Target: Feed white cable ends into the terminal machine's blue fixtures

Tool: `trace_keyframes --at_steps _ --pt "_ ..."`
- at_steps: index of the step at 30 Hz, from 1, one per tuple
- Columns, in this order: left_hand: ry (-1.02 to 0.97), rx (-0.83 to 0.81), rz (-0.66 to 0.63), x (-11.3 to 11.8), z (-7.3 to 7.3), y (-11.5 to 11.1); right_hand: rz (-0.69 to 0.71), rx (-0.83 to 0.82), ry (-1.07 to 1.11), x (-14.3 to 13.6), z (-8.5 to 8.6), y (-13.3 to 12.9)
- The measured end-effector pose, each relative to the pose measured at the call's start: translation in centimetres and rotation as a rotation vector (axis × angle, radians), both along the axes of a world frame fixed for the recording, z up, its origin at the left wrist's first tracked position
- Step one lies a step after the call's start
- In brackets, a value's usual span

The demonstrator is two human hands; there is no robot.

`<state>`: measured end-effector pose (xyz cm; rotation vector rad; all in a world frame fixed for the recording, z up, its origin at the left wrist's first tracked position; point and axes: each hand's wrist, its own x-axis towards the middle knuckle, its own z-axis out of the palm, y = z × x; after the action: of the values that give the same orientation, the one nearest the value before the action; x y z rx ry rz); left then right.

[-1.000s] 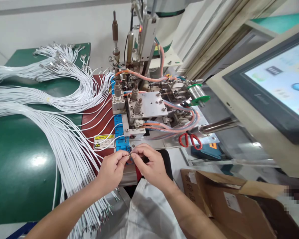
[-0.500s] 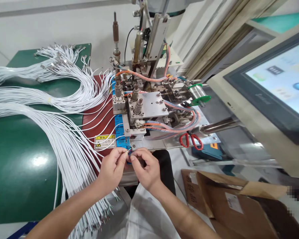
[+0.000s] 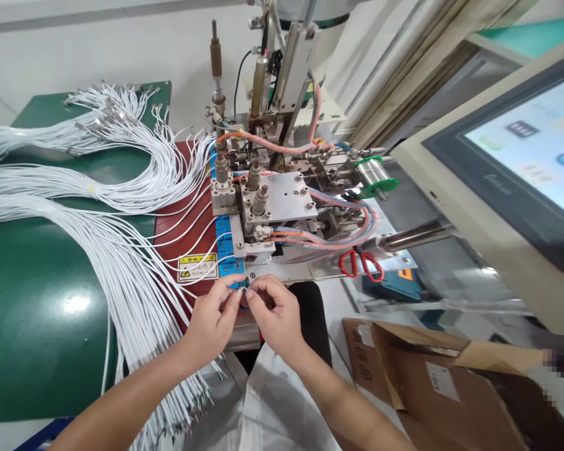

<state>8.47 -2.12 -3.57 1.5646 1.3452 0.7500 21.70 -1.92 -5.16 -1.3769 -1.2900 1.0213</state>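
At the near end of the row of blue fixture blocks (image 3: pixel 224 249), my left hand (image 3: pixel 212 318) pinches a white cable by its end. My right hand (image 3: pixel 276 316) meets it there, thumb and forefinger closed on the cable's thin wires (image 3: pixel 245 287). The fingertips nearly touch and partly hide the wires and the nearest block. More white cables (image 3: pixel 198 228) lie across the red mat, their ends set in the blue blocks. To the left, a thick bundle of white cables (image 3: pixel 98 263) hangs over the table edge, with stripped coloured ends.
The machine (image 3: pixel 282 200) with metal cylinders and hoses stands just beyond my hands. A solder wire spool (image 3: pixel 375 175) and red-handled scissors (image 3: pixel 361 264) are on its right. A screen (image 3: pixel 531 144) juts in at right, above an open cardboard box (image 3: pixel 432 376). A green table (image 3: pixel 42 300) is left.
The fingertips of both hands have drawn closer together at the wires. My left forefinger has lifted and stretched forward slightly over the blue block. The cables and machine look the same.
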Motion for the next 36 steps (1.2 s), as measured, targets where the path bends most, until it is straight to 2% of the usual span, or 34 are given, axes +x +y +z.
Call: trace_keyframes --at_steps 3,8,10,18,21,26,31,36 --pt "-0.053 -0.041 -0.004 0.1 0.0 0.0 0.012 0.061 -0.057 0.2 -0.3 -0.2" --pt "-0.053 -0.034 -0.037 -0.1 0.0 0.1 -0.001 -0.139 0.222 0.4 -0.6 0.1" --pt "-0.024 -0.016 -0.048 -0.1 0.0 0.1 0.03 -0.172 0.258 0.4 -0.5 0.2" --pt "0.087 -0.028 -0.068 -0.5 0.4 0.6 -0.028 0.053 -0.104 0.7 -0.9 0.0" --pt "0.218 0.063 -0.069 -1.3 0.5 1.4 -0.05 -0.011 -0.145 1.1 -1.6 0.4" --pt "0.344 0.205 -0.205 -2.7 0.3 2.2 0.009 -0.055 -0.249 1.7 -2.5 1.0" --pt "0.43 0.232 -0.171 -2.9 -0.4 2.2 0.084 -0.064 -0.329 1.6 -2.4 1.3" --pt "0.533 0.191 -0.14 -2.4 -0.2 2.3 0.126 -0.142 -0.371 1.7 -2.1 1.9"
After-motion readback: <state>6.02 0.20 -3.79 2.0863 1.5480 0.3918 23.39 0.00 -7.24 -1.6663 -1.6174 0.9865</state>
